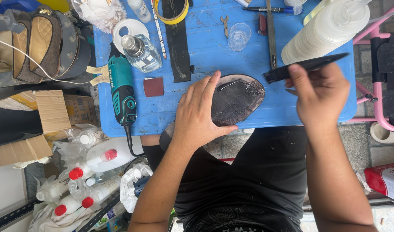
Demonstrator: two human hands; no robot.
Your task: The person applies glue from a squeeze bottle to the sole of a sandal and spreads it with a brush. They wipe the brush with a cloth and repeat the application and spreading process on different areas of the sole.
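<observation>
Black sole [238, 99], underside up, on a blue table [205, 51]: long axis running left-right, rounded toe toward the right, heel end hidden under the left hand [199, 114], which lies on it with fingers spread flat. Right hand [319, 94] pinches a black brush [304, 66] (bristles leftward, just beside the toe). Teal grinder [122, 90] lies well left.

On blue table [205, 47]: teal power tool [122, 92] at left edge, glass bottle [141, 51] beside it, brown sandpaper sq [153, 86], black strip [177, 43], small wrench [225, 24], clear cup [239, 36], yellow tape roll [173, 17]; red-capped bottles [83, 180] lower left w/ cardboard [51, 111]
</observation>
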